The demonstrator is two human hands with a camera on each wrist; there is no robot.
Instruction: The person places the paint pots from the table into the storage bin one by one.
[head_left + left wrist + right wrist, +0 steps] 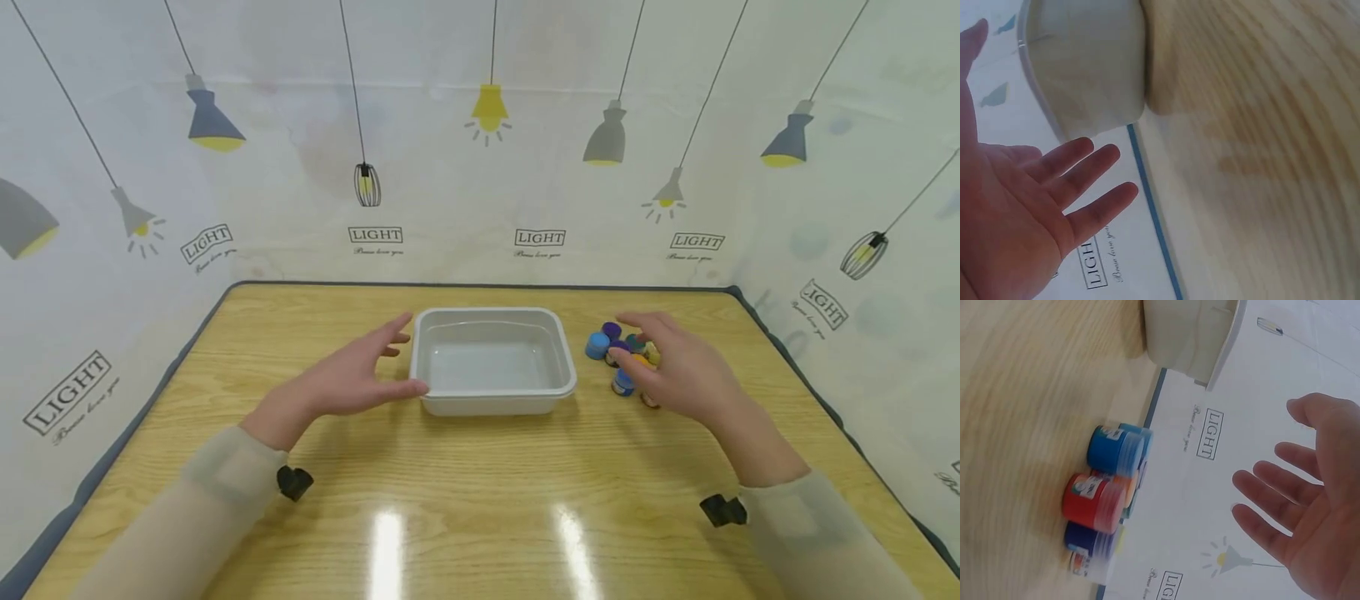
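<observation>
A white rectangular plastic tub (495, 403) stands upright on the wooden table, with nothing inside. My left hand (352, 371) is at its left side, fingers extended and the thumb tip right at the near left rim. In the left wrist view the palm of that hand (1016, 212) faces the tub wall (1091, 69), holding nothing. Over the cluster of small paint jars, my right hand (686, 367) hovers with relaxed fingers and covers some of them. The right wrist view shows a blue jar (1113, 450), a red jar (1091, 501) and a dark blue jar (1088, 539) below that hand.
The jars, including a light blue one (597, 345), sit to the right of the tub. The wooden table (480, 492) has a dark edge (480, 285) at the back. Behind it and along both sides hangs a white cloth (435, 167) printed with lamps.
</observation>
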